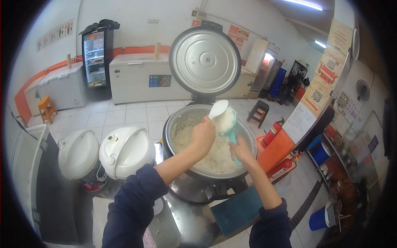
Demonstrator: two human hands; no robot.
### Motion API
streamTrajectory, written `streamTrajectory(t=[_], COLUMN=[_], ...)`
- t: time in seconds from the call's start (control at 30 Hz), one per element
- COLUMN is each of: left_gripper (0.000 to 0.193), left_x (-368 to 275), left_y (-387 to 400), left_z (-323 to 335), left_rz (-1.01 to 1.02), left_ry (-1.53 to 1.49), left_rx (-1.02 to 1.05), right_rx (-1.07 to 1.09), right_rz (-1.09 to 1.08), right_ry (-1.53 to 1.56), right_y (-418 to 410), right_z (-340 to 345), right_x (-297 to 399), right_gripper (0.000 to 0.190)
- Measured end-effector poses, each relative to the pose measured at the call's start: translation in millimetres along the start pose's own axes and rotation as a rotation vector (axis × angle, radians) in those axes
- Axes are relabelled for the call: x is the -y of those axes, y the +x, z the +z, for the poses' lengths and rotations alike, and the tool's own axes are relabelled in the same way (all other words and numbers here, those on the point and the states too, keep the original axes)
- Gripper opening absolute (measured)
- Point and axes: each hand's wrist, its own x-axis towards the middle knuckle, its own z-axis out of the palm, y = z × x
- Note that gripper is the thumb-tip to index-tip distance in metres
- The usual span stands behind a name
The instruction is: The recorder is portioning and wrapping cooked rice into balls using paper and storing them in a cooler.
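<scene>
Over the open pot of a large rice cooker (211, 178), my left hand (203, 135) grips a white rice paddle (219, 107). My right hand (242, 151) is closed on the handle of a teal scoop (232, 136). Cooked white rice (225, 121) fills the scoop, and the paddle's blade lies at the upper left of that rice. More rice (214, 158) covers the bottom of the pot below both hands. The cooker's round metal lid (206, 59) stands raised behind the pot.
Left of the cooker stand two white-lidded containers (127, 153) (79, 153). A dark blue-green flat object (237, 210) and a translucent tray (167, 223) lie nearer me. Right are fire extinguishers (272, 133) by an orange-based pillar (276, 150); a black stool (258, 113) stands behind.
</scene>
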Motion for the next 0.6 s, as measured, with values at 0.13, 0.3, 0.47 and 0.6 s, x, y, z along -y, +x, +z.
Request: streamTrajectory(t=[0.13,0.3,0.47,0.6], left_gripper=[0.011,0.009,0.007,0.022], left_x=[-7.6,7.4,8.8,34.7], left_y=[-30.7,-49.9,-35.6,-32.2], left_z=[-4.5,-36.7,-40.1,-15.7], left_rz=[0.017,0.134,0.008,-0.079], left_ry=[0.039,0.144,0.103,0.245], left_rx=[0.032,0.143,-0.062,0.205], right_rx=[-0.048,-0.075,0.006,-0.065], right_rz=[-0.010,0.011,0.068,0.037], right_ry=[0.082,0.182,0.154,0.208], right_y=[29.9,56.6,44.1,28.3], right_z=[-11.5,-31.1,-20.4,-13.3], right_x=[-2.2,4.0,23.9,39.8], right_gripper=[0.023,0.022,0.019,0.015])
